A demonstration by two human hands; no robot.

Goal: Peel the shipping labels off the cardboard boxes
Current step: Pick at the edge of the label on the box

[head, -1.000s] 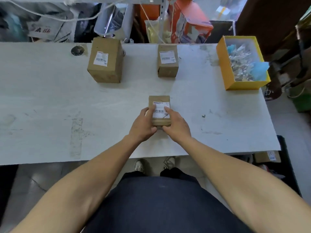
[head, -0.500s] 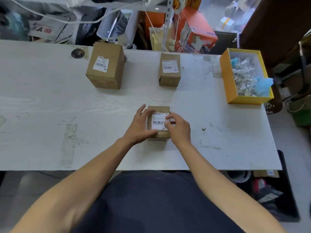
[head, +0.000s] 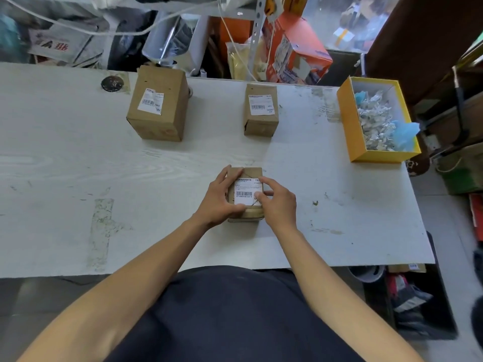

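A left hand (head: pixel 218 202) grips a small cardboard box (head: pixel 245 212) on a white table (head: pixel 78 178). The right hand (head: pixel 278 202) pinches the edge of its shipping label (head: pixel 245 193).

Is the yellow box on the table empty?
No, the yellow box holds crumpled silvery wrappers and something blue.

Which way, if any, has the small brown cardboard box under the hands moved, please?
No, the box stays level with the dark speck to its right.
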